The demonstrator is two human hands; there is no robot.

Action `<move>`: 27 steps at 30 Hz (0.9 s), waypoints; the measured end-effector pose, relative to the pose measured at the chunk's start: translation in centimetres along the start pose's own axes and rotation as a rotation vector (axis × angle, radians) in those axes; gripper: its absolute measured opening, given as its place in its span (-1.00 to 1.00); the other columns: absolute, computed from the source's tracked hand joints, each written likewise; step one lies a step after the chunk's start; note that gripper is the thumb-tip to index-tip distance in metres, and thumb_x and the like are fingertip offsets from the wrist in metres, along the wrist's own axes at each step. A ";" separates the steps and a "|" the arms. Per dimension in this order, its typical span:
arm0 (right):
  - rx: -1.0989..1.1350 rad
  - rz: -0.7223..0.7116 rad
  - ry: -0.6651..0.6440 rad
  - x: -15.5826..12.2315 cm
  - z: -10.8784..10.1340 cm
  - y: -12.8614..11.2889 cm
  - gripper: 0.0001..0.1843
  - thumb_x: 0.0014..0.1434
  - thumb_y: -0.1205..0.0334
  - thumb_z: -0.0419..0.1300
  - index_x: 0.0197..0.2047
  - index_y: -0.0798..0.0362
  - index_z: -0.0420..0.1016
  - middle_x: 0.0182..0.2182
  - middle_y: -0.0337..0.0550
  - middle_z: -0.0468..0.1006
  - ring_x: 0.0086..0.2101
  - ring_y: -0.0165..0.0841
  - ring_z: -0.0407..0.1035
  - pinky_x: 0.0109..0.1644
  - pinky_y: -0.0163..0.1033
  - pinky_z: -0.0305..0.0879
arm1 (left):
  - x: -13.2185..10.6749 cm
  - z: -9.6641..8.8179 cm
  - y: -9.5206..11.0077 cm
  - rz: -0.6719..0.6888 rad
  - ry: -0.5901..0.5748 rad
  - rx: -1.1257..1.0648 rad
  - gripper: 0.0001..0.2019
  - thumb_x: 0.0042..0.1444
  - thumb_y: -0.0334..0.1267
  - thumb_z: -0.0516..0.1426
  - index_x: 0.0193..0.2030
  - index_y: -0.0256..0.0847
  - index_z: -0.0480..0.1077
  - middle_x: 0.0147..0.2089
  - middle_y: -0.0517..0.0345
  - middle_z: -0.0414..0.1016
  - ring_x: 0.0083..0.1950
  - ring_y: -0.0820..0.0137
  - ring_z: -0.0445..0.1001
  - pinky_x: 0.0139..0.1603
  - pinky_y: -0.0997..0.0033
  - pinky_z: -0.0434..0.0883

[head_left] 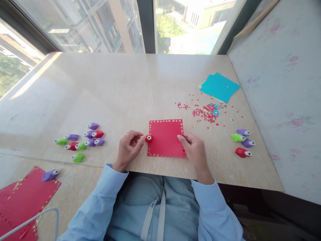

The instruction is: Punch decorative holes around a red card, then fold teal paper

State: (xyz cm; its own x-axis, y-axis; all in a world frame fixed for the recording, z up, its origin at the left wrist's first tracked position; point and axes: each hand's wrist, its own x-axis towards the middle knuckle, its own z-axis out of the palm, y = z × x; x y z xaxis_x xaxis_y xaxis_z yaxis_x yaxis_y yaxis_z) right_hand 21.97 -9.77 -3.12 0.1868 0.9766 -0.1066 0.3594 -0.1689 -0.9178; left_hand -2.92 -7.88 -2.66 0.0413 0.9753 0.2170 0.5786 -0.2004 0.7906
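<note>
A square sheet of red paper [166, 140] lies in front of me, with small punched shapes along its edges. My left hand [130, 146] is closed, thumb and index finger at the tail end of a small red paper punch [148, 138]. That punch sits over the sheet's left edge, its round white and black button facing up. On the other side my right hand [195, 147] pinches the sheet's right edge, thumb on top and fingers partly hidden behind. Punched holes show along the top, bottom and upper left borders.
Red and blue confetti [207, 112] is scattered behind the sheet, near blue paper [220, 86]. Several purple, green and red punches [90, 142] lie at left, more punches [242, 138] at right. Punched red sheets [22, 197] and a purple punch [50, 175] occupy the lower left.
</note>
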 end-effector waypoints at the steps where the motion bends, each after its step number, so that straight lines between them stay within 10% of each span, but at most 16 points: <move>1: 0.004 0.001 -0.005 0.0 0.0 0.0 -0.65 0.23 -0.03 0.17 -0.25 0.08 0.62 -0.42 -0.18 0.60 -0.41 -0.31 0.43 -0.30 -0.25 0.31 | -0.1 0.0 0.0 -0.008 -0.014 0.006 -0.83 0.20 -0.16 0.16 -0.31 -0.20 0.44 -0.43 0.19 0.43 -0.45 0.46 0.35 -0.43 0.45 0.33; 12: 0.020 0.019 -0.031 -0.1 -0.2 -0.1 -0.65 0.22 -0.03 0.17 -0.29 0.08 0.59 -0.41 -0.17 0.60 -0.42 -0.31 0.40 -0.32 -0.25 0.27 | 0.6 -1.3 1.1 -0.126 -0.229 0.044 -0.61 0.21 -0.05 0.11 -0.58 -0.22 0.32 -0.64 0.29 0.16 -0.58 0.52 0.15 -0.56 0.48 0.09; 27: 0.031 0.047 -0.026 -0.1 -0.1 0.1 -0.59 0.19 -0.08 0.18 -0.20 0.10 0.62 -0.33 -0.09 0.65 -0.33 -0.23 0.48 -0.25 -0.19 0.35 | 3.7 -1.9 0.9 -0.567 -0.627 -0.144 -0.56 0.12 0.11 0.15 -0.54 -0.23 0.34 -0.64 0.22 0.34 -0.69 0.50 0.31 -0.71 0.53 0.23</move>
State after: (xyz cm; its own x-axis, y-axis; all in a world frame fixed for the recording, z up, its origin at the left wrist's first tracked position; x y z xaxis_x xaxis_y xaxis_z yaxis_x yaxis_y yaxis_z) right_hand 22.10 -9.95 -3.17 0.1787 0.9709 -0.1595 0.3218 -0.2109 -0.9230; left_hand -3.76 -4.67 -0.06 0.2441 0.7945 -0.5561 0.5404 0.3648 0.7582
